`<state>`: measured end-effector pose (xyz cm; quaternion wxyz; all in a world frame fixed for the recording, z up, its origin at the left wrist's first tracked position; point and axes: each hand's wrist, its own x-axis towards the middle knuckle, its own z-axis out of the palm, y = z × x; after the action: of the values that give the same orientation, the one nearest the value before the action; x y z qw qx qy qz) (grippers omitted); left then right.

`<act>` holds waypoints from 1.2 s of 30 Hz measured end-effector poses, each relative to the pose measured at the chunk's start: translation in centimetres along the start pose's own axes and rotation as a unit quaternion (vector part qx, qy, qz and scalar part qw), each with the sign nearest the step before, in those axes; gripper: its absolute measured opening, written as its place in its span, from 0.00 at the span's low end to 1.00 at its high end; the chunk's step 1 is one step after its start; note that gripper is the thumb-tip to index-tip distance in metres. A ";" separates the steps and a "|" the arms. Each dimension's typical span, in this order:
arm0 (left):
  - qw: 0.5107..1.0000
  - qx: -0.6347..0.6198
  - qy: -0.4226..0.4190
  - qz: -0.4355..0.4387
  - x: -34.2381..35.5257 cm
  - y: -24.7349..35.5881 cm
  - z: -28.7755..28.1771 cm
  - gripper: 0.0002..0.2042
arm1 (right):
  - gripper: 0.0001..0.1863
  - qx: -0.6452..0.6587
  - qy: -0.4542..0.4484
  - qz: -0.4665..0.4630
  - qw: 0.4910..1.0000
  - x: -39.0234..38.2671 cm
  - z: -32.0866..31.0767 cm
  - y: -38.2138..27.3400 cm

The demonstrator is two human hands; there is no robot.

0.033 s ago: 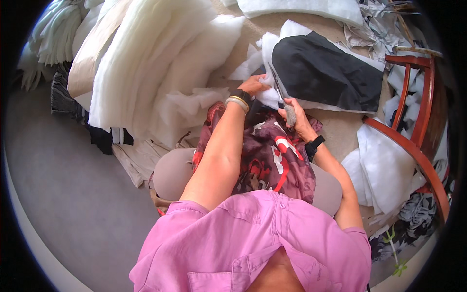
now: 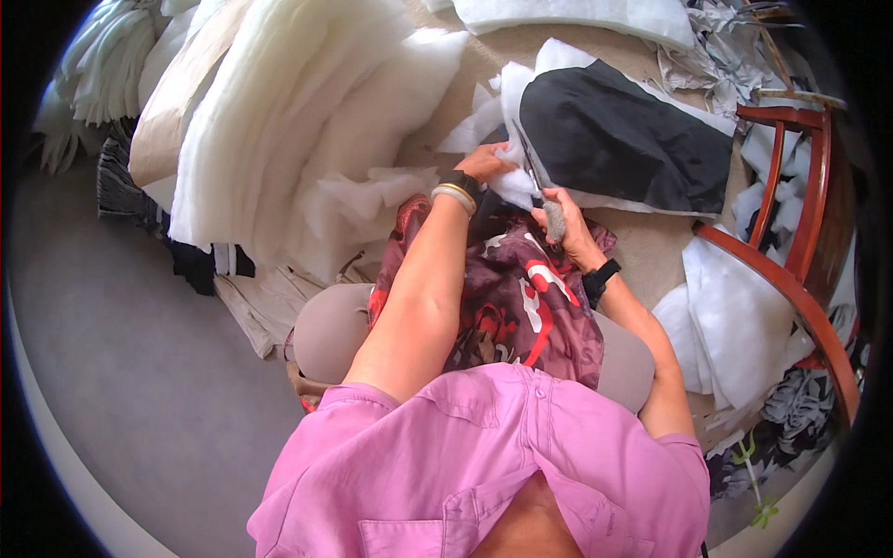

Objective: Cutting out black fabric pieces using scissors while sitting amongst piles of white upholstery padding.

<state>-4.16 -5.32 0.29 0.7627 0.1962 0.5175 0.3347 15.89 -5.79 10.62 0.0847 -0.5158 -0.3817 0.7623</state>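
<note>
A pair of scissors with grey, wrapped-looking handles is in my right hand, its fingers closed round them. The blades point away from me, along the left edge of a dark fabric piece. That piece lies flat on a larger sheet of white batting, which shows round its border. My left hand pinches a loose strip of white batting just left of the blades. Part of the blades is hidden in the white fluff.
Thick stacked layers of white batting stand at the left. A reddish wooden chair frame lies at the right, beside more white batting. Patterned red cloth covers my lap. Crumpled silvery sheeting is at the far right.
</note>
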 end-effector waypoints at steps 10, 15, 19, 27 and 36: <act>0.919 0.316 0.234 -0.031 -0.2 2.2 -0.3 0.18 | 0.23 0.107 -0.084 0.059 0.989 0.1 -0.4 1.1; 0.884 0.419 0.207 -0.022 -0.2 2.3 0.9 0.20 | 0.24 0.129 -0.098 0.074 0.984 0.4 -0.3 0.3; 0.879 0.421 0.220 0.047 0.3 1.2 0.7 0.22 | 0.25 0.090 -0.062 0.098 0.989 1.5 0.4 -0.8; 0.891 0.400 0.217 0.003 0.8 0.8 -0.2 0.22 | 0.22 -0.006 -0.001 0.016 1.000 1.8 0.3 -0.4; 0.852 0.406 0.319 -0.086 -0.5 0.9 -2.7 0.17 | 0.24 -0.236 -0.151 0.009 0.960 -1.5 -4.9 -0.2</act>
<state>-7.09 -5.17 0.18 0.4336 0.3255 0.8372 0.0716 20.65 -4.04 10.98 -0.1052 -0.4036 -0.5543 0.7203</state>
